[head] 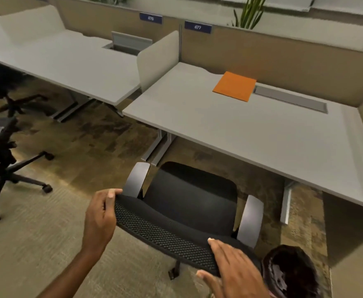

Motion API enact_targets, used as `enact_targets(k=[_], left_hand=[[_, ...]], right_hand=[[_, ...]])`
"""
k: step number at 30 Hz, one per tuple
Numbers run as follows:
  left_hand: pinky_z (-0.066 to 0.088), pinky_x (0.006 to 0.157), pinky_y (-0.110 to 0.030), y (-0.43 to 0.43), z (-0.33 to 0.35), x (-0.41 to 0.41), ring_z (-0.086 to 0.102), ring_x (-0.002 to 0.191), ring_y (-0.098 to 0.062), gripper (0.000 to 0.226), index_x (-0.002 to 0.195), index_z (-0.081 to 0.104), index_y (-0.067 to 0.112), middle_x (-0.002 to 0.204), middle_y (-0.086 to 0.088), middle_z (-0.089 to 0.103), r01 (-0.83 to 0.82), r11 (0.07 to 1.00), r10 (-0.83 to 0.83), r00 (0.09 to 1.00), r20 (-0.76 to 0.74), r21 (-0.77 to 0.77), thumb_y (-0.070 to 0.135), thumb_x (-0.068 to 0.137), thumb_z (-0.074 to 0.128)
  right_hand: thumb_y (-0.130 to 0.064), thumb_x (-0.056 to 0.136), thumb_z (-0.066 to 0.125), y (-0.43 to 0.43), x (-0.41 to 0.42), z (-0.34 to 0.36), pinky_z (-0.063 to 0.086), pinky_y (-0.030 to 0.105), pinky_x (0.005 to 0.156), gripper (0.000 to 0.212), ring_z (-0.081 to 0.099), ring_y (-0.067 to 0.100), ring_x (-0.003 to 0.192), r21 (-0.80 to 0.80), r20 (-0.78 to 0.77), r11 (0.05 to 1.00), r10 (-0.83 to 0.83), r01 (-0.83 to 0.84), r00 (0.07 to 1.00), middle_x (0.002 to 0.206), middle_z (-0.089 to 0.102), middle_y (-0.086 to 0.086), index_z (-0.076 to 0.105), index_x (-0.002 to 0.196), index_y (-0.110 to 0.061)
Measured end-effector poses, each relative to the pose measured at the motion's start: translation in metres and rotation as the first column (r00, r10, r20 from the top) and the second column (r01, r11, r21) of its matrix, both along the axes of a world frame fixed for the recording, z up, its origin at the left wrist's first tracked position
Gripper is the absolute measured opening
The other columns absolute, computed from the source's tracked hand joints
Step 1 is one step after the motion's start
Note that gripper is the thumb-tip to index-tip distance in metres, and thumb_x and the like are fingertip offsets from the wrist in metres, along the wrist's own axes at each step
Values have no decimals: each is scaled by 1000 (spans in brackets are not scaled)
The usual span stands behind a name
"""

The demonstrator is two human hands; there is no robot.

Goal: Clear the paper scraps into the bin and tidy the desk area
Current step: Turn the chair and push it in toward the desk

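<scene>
A black office chair (189, 196) with grey armrests stands in front of the grey desk (251, 136), its seat pointing under the desk edge. My left hand (100, 218) grips the left end of the chair's mesh backrest (165, 233). My right hand (234, 265) lies over the right end of the same backrest, thumb below and fingers on top. An orange square cloth (234, 86) lies flat at the back of the desk. At the lower right stands a bin lined with a dark bag (290, 274), just right of my right hand. No paper scraps are visible.
A grey cable tray slot (290, 98) runs along the desk's back. A low white divider (159, 59) separates this desk from the neighbouring desk (69, 65) on the left. Two more black chairs (0, 147) stand on the carpet at far left. A plant (249, 11) rises behind the partition.
</scene>
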State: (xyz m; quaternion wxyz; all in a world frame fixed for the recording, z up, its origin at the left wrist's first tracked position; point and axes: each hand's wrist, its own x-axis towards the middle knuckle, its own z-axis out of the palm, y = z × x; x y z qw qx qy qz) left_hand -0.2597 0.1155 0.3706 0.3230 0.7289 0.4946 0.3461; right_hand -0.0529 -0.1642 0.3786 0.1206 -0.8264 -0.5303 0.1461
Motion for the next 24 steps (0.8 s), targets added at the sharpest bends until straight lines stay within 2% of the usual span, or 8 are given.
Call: enact_targets(k=[1, 3, 5, 9, 11, 13, 16, 24], left_hand=[[41, 92, -9, 3, 1, 10, 59, 110, -11, 35, 111, 68, 27, 112, 6, 64, 54, 998, -53, 997, -53, 28, 29, 110, 34], [37, 114, -34, 11, 2, 29, 54, 128, -16, 46, 115, 70, 25, 121, 7, 66, 214, 964, -168, 950, -263, 156, 33, 110, 25], [26, 121, -51, 24, 2, 54, 49, 138, -16, 53, 119, 72, 23, 128, 8, 67, 454, 847, -281, 825, -491, 277, 34, 108, 22], [32, 121, -38, 46, 16, 111, 51, 134, -4, 57, 137, 60, 34, 141, 15, 60, 763, 639, -551, 546, -631, 103, 64, 103, 24], [37, 116, -35, 56, 18, 133, 53, 129, -3, 68, 144, 50, 37, 140, 16, 59, 844, 535, -574, 386, -722, 26, 77, 95, 27], [41, 108, -33, 64, 20, 154, 55, 123, -6, 75, 146, 46, 39, 137, 15, 60, 874, 485, -579, 307, -755, -16, 85, 89, 29], [41, 105, -32, 71, 22, 193, 57, 119, -7, 84, 142, 48, 39, 134, 15, 61, 883, 468, -583, 284, -761, -30, 93, 79, 33], [43, 99, -30, 83, 22, 273, 60, 115, -7, 83, 135, 56, 39, 129, 16, 65, 872, 487, -585, 356, -728, 35, 95, 78, 34]], right_hand=[[-82, 91, 26, -2, 13, 1, 41, 20, 102, 73, 72, 4, 99, 51, 75, 999, -16, 12, 997, 116, 72, -13, 62, 129, -31], [-80, 90, 38, -3, 36, 6, 52, 23, 97, 72, 68, 4, 108, 106, 148, 994, -16, 0, 989, 124, 70, -12, 65, 132, -27], [-76, 93, 41, 2, 60, 9, 53, 27, 97, 70, 67, 7, 112, 81, 197, 996, 5, -21, 980, 128, 69, -10, 64, 134, -24], [-72, 97, 37, 5, 109, 8, 51, 29, 100, 69, 64, 9, 117, 104, 214, 995, -19, -3, 977, 132, 66, -7, 59, 139, -22], [-71, 98, 36, 7, 134, 8, 50, 28, 102, 68, 63, 9, 119, 108, 224, 994, -22, -3, 974, 135, 65, -7, 57, 141, -22], [-70, 99, 35, 11, 156, 7, 48, 27, 101, 68, 64, 10, 118, 131, 231, 991, -14, -17, 973, 134, 66, -6, 57, 141, -21], [-68, 99, 36, 14, 189, 2, 49, 27, 100, 68, 64, 12, 118, 169, 257, 985, -15, -30, 966, 133, 66, -4, 56, 142, -19], [-69, 98, 39, 25, 267, 1, 52, 30, 102, 67, 60, 10, 124, 171, 249, 985, -38, -5, 968, 138, 63, -6, 52, 145, -22]])
